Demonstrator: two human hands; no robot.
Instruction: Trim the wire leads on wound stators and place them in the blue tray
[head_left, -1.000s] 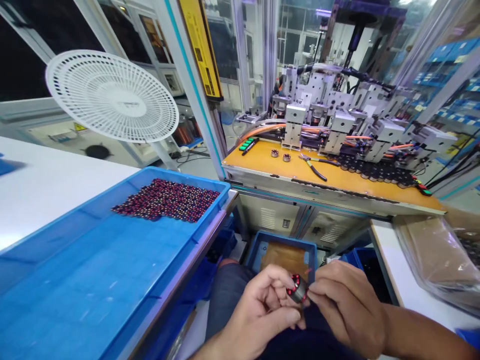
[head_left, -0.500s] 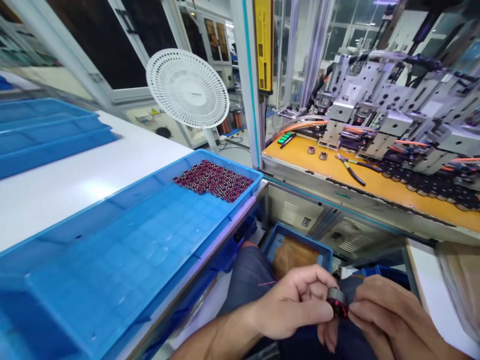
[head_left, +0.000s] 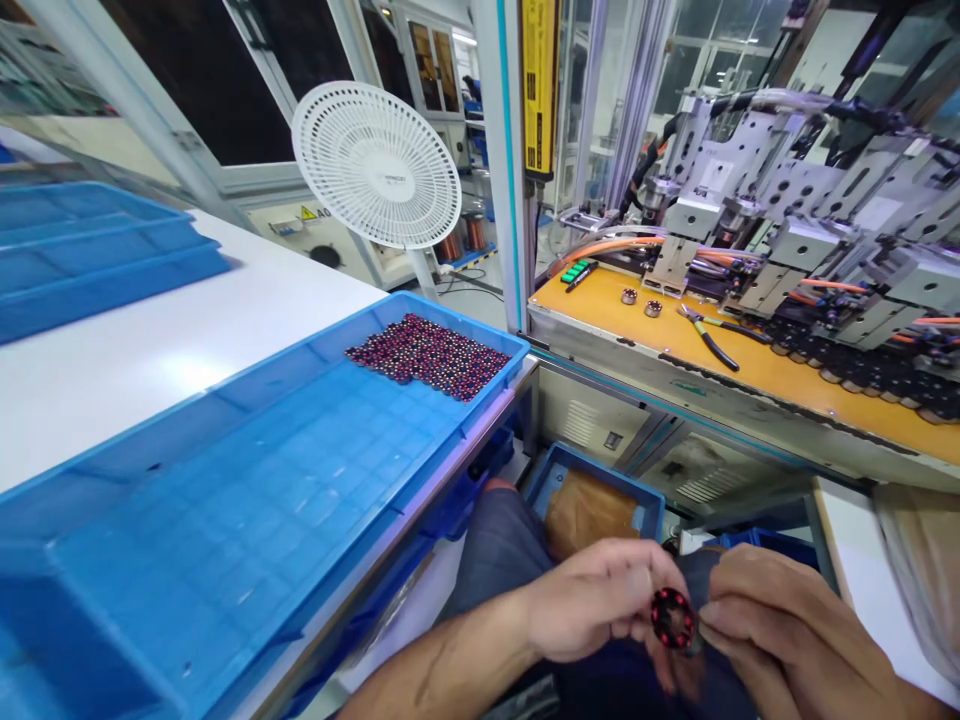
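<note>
Over my lap, my left hand [head_left: 600,605] grips a small ring-shaped motor stator [head_left: 673,620] with black and pinkish-red windings. Its round face, with the hole in the middle, is turned up toward me. Just right of it is my right hand [head_left: 787,630], thumb and fingers pressed together, the fingertips at the stator's edge. Whatever that pinch may hold is hidden. A long blue tray [head_left: 247,510] lies to my left, with many similar stators [head_left: 435,355] packed into its far right corner.
A machine [head_left: 780,220] rises behind an orange bench top [head_left: 622,335] bearing pliers [head_left: 709,338], two loose stators and a row of dark parts. A white fan [head_left: 379,165] stands beyond the tray. Below sits a blue bin [head_left: 649,515] with brown material; stacked blue trays [head_left: 97,255] are far left.
My left hand has turned the stator, so its round wound face shows instead of its metal side. My right hand stays close beside it. The view has shifted slightly.
</note>
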